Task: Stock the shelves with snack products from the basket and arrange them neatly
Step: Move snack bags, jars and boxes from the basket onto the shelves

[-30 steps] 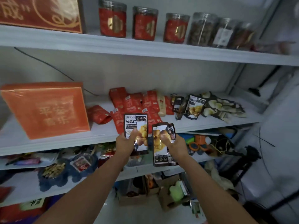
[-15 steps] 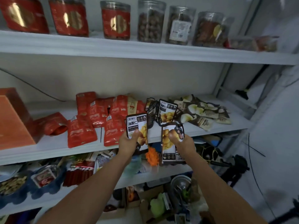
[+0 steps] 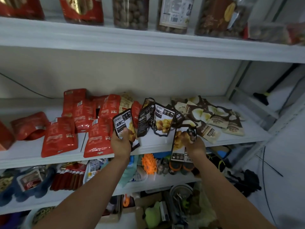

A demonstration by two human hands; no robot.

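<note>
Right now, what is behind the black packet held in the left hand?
Behind the black packet that the left hand grips, red packets lie on the middle shelf. The part of the shelf covered by the packet and the hand cannot be seen.

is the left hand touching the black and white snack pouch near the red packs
Touching. The head view shows the left hand gripping the black and white snack pouch, thumb laid across its front.
</note>
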